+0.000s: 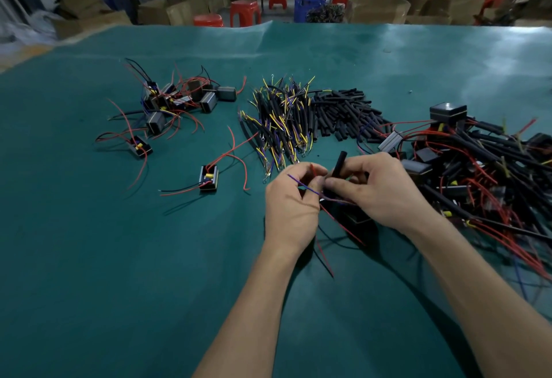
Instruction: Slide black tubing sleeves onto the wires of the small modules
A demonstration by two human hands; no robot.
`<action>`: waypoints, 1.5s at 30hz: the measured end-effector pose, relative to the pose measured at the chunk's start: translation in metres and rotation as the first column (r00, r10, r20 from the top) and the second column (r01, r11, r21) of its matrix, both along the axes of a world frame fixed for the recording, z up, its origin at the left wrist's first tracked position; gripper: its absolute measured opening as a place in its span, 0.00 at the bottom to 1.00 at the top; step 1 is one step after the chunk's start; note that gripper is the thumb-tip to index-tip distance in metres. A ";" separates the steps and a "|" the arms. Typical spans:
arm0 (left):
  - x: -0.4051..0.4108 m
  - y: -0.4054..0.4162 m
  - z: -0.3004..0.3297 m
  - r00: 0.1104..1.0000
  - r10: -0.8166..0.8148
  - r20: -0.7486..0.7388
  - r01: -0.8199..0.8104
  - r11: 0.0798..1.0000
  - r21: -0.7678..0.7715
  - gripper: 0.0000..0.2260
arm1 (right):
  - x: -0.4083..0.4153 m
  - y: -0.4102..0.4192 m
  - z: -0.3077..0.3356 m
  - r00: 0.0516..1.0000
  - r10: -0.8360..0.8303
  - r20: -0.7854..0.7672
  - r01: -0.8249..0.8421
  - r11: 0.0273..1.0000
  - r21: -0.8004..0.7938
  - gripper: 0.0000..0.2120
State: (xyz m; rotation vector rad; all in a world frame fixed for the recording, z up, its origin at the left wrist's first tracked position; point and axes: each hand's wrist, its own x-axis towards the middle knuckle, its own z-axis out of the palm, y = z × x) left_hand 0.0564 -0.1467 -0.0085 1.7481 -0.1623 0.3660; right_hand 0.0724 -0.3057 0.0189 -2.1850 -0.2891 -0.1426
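We thread a black sleeve onto a module's wires, both hands close together over the green mat (119, 258).

The mat covers the whole bench, with cardboard boxes (379, 8) and red stools (245, 13) in the room behind. On it lie the tangled heap of sleeved modules (484, 162) to our right, the loose sleeves (343, 114) and yellow-and-blue leads (280, 120) ahead, and bare modules (176, 99) to the left. Our right hand (385, 189) pinches the sleeve (339, 165) upright; our left hand (291, 207) pinches the thin blue wire (301, 186) and a red wire tip (312, 167) just beside it. The module (358, 216) seems to sit under our right palm, though it is mostly hidden. To do this well, we should pinch the wire ends together, keep them straight, line them up with the sleeve's mouth, then push in short strokes.
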 end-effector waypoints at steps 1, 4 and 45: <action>0.000 0.000 -0.001 1.000 0.011 -0.011 -0.011 1.000 0.013 0.06 | -0.001 0.000 0.001 1.000 -0.003 -0.003 0.003 1.000 -0.028 0.06; 0.001 -0.001 -0.003 0.999 0.032 -0.022 -0.031 0.999 0.033 0.06 | -0.004 -0.001 0.007 1.000 -0.019 0.018 0.021 0.992 -0.122 0.06; 0.003 -0.006 -0.008 0.998 -0.054 -0.029 0.057 0.995 0.081 0.10 | -0.011 0.006 0.031 0.987 -0.158 -0.015 0.144 0.854 0.499 0.08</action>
